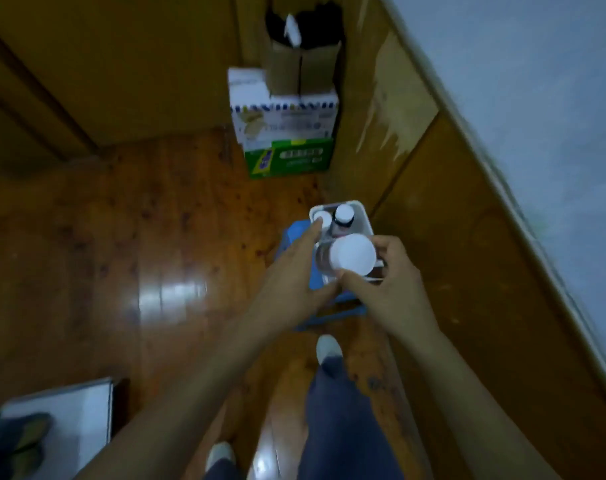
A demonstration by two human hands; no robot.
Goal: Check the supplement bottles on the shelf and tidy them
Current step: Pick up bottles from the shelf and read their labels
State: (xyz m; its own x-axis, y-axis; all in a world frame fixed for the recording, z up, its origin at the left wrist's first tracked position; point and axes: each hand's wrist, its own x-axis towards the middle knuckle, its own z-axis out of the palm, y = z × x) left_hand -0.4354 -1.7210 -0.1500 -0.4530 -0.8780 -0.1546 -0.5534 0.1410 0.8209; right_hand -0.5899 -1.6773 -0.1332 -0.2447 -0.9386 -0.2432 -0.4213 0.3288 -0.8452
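Supplement bottle gripped in my right hand over the basket; wall close right, floor open left. Left hand, fingers straight, touches a smaller bottle

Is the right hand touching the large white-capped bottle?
Touching. The head view shows the right hand with thumb and fingers wrapped around the large white-capped bottle at its round cap.

Upright at near end of bin: large white-capped bottle; behind it dark bottle, small white bottle, upright.
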